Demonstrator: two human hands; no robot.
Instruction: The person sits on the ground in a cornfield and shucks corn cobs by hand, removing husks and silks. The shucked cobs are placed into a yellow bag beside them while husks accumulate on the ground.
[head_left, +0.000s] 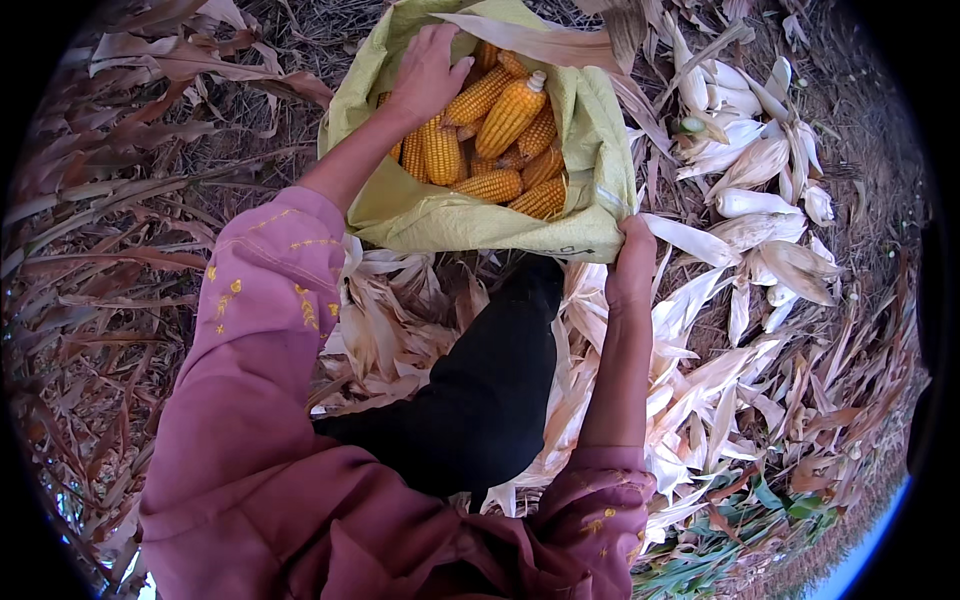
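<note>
A yellow-green woven sack (480, 225) stands with its mouth spread, its rim folded outward. Inside lie several husked corn cobs (510, 120) with orange-yellow kernels. My left hand (427, 71) reaches over the left side of the sack's mouth, fingers at its far left inner wall beside the cobs; whether it grips the cloth is unclear. My right hand (634, 240) is closed on the near right corner of the rim. A dry corn leaf (532, 41) lies across the far rim.
Unhusked ears in pale husks (757, 165) lie in a pile on the ground at the right. Loose dry husks (705, 390) spread around the black-clothed leg (487, 390) and to its right. Dry corn stalks and leaves (120, 225) cover the left side. Green leaves (720, 532) are at lower right.
</note>
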